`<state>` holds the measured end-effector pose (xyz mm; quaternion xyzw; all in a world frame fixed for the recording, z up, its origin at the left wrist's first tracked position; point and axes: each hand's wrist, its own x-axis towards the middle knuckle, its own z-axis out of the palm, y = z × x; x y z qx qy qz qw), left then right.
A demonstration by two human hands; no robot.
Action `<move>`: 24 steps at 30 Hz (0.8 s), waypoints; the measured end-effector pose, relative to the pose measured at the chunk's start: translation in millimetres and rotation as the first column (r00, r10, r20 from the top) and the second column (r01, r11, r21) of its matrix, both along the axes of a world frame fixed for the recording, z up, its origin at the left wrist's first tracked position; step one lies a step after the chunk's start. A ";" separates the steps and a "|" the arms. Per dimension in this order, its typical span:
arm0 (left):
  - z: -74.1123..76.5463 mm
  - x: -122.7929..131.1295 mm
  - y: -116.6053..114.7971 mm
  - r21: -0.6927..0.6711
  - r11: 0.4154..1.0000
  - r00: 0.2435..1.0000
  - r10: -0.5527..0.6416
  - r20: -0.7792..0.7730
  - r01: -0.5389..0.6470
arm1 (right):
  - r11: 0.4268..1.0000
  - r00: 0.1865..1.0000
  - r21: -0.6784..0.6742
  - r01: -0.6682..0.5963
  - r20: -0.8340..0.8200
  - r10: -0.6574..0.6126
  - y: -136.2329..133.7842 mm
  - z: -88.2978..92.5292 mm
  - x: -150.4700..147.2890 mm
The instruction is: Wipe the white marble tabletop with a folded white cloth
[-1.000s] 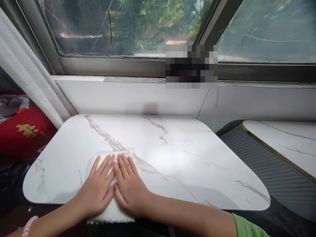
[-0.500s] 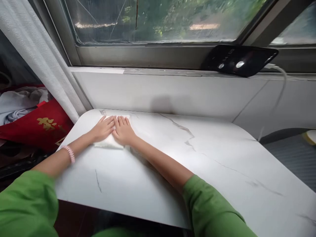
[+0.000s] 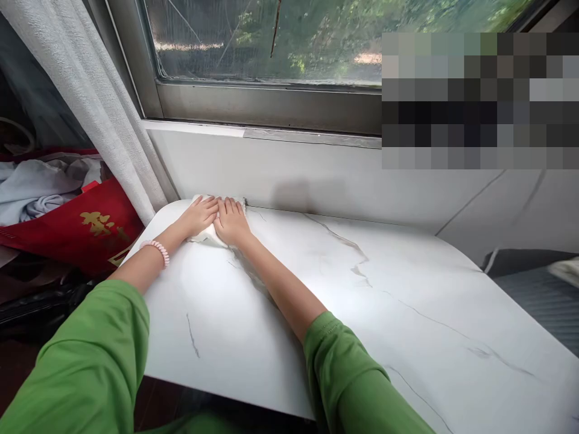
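Observation:
A white cloth (image 3: 209, 235) lies flat on the white marbled table (image 3: 289, 283), up against its back edge by the wall. My left hand (image 3: 199, 216) rests on the cloth with fingers stretched out. Beside it, my right hand (image 3: 231, 223) presses flat on the same cloth, its fingers extended and the two hands touching. Much of the cloth is hidden under the hands. A pink coiled band (image 3: 157, 250) circles my left wrist.
A window (image 3: 271, 102) and white wall stand behind the table. On the left are a pale curtain (image 3: 90, 102) and a red bag (image 3: 90, 223) with clothes in it. A grey ribbed surface (image 3: 538, 295) lies at the right. The upper right is pixelated.
Both hands have slid the cloth away from me to the table's back edge. The view has shifted slightly, and the area where the phone stood is now pixelated.

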<state>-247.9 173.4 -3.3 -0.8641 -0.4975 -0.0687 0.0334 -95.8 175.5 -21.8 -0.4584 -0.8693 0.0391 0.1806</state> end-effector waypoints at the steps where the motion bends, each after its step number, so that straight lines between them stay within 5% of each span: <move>1: 0.3 0.0 -8.6 -0.008 1.000 1.000 0.002 0.005 -0.002 | 1.000 1.000 -0.014 -0.013 0.006 0.014 -7.4 1.2 1.5; 8: 6.1 -10.5 -98.6 -0.055 0.998 0.999 -0.034 0.030 0.035 | 0.972 0.978 -0.143 -0.185 0.065 0.196 -87.3 14.5 6.9; 17: 13.0 -37.3 -233.7 -0.045 0.999 0.999 0.001 0.034 0.001 | 0.846 0.873 -0.246 -0.473 -0.005 0.487 -198.1 34.9 -4.7; 24: 16.2 -47.4 -267.5 -0.089 0.992 0.995 0.092 0.041 -0.088 | 0.833 0.855 -0.197 -0.518 -0.079 0.513 -222.6 34.5 -15.7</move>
